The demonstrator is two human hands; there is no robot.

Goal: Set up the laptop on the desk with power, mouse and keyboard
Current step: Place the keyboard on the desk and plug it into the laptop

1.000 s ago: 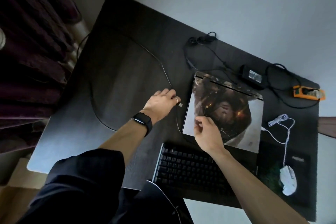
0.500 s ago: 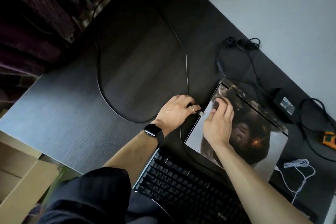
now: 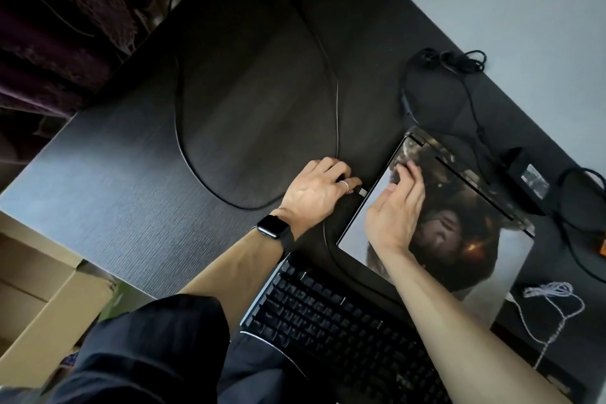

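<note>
Left hand point(image 3: 314, 188) and its pinched USB plug point(image 3: 362, 191) now nearer the laptop point(image 3: 465, 239); right hand point(image 3: 396, 210) flat, relaxed, atop it.

No text, brand or number can be read anywhere. The power adapter point(image 3: 533, 177), lying beyond the right hand point(image 3: 395, 207) and to its right, carries a pale label whose print is too small and blurred to make out. The keyboard point(image 3: 328, 315), nearer than both hands, shows faint key markings, also illegible.
</note>
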